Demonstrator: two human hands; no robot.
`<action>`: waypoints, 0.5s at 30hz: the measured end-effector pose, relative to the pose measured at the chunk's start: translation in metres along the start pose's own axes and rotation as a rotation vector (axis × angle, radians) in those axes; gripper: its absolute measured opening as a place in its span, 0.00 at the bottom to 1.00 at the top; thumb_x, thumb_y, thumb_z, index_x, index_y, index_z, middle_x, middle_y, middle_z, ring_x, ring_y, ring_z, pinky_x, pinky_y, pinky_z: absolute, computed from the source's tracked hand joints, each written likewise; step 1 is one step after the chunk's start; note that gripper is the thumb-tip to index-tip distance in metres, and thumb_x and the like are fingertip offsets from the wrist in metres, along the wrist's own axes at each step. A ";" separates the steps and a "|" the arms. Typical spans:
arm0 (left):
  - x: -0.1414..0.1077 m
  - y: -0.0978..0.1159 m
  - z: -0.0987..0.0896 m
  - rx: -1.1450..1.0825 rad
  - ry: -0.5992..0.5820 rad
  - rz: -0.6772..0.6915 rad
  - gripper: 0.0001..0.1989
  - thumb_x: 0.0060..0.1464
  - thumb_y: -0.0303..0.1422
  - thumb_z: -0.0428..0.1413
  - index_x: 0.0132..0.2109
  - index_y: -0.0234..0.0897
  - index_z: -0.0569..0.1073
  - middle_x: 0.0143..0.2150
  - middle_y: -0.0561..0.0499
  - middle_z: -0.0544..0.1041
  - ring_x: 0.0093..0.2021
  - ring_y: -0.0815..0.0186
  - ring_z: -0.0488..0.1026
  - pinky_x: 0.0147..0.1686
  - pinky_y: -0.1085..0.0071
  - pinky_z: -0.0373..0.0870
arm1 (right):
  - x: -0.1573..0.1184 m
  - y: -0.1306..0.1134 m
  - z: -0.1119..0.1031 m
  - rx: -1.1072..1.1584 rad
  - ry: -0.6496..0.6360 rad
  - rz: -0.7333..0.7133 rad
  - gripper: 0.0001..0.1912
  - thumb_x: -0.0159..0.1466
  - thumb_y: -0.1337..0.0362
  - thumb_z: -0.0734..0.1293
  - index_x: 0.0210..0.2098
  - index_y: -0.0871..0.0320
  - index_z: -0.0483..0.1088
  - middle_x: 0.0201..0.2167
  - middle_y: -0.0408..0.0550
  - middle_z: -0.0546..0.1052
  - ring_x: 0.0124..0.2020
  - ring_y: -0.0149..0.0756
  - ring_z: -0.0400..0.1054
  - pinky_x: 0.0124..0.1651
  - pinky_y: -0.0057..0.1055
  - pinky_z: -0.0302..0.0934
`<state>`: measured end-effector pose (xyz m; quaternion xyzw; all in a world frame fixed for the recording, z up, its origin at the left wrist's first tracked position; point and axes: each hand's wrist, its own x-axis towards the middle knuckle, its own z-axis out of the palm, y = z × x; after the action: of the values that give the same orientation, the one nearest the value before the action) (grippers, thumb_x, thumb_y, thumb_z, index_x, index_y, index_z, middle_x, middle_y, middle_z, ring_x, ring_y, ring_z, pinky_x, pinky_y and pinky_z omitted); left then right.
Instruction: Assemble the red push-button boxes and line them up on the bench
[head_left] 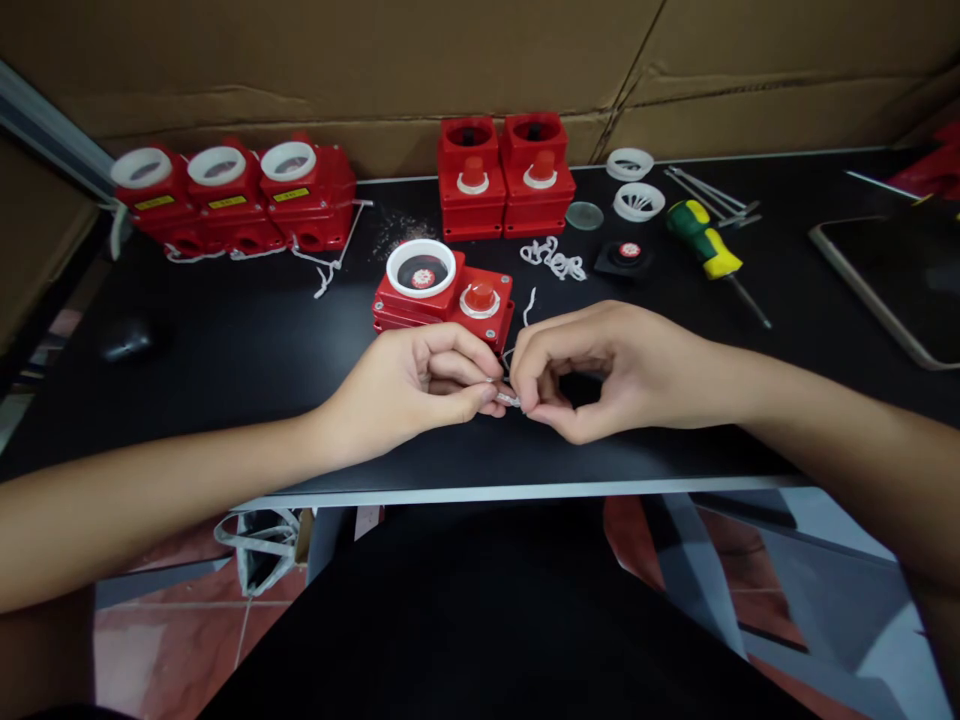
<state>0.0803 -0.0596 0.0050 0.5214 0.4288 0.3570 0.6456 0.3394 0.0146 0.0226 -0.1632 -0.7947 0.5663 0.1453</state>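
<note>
Near the front edge of the black table, my left hand (409,385) pinches a short white cord (508,400) between thumb and fingers. My right hand (630,370) meets it from the right, thumb and forefinger closed on the same cord. Most of the cord is hidden by the fingertips; a loose strand rises behind them. Just beyond my left hand sits a red alarm-like box (412,310) with a white ring round a black disc and an orange-red dome. My left fingers overlap its front edge in view; whether they touch it I cannot tell.
Three red units (244,215) with cords stand back left, and two more red units (472,210) back centre. To the right lie coiled white cord (553,258), a black part (624,257), white rings (638,201), a clear disc (584,215), a screwdriver (703,240) and a phone (892,280).
</note>
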 end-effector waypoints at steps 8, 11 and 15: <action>0.001 0.004 0.001 -0.034 0.031 -0.044 0.15 0.58 0.32 0.81 0.43 0.35 0.84 0.38 0.47 0.93 0.44 0.55 0.95 0.53 0.62 0.93 | -0.001 -0.002 -0.003 0.047 0.024 0.063 0.07 0.69 0.63 0.79 0.38 0.60 0.81 0.38 0.45 0.84 0.33 0.24 0.76 0.38 0.21 0.73; 0.001 0.006 0.002 -0.056 0.034 -0.062 0.16 0.57 0.32 0.83 0.42 0.35 0.83 0.37 0.48 0.93 0.44 0.54 0.95 0.52 0.63 0.94 | -0.002 -0.001 -0.006 0.028 0.046 0.063 0.09 0.69 0.61 0.79 0.37 0.60 0.80 0.38 0.46 0.83 0.35 0.25 0.76 0.39 0.23 0.73; 0.001 0.006 0.002 -0.057 0.056 -0.061 0.21 0.53 0.35 0.85 0.42 0.37 0.82 0.36 0.49 0.93 0.43 0.53 0.95 0.52 0.61 0.94 | -0.001 0.003 -0.005 0.031 0.040 0.027 0.09 0.70 0.61 0.80 0.37 0.59 0.81 0.39 0.46 0.82 0.35 0.25 0.76 0.39 0.23 0.73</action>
<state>0.0829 -0.0584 0.0106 0.4790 0.4522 0.3637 0.6586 0.3429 0.0190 0.0216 -0.1829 -0.7803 0.5774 0.1558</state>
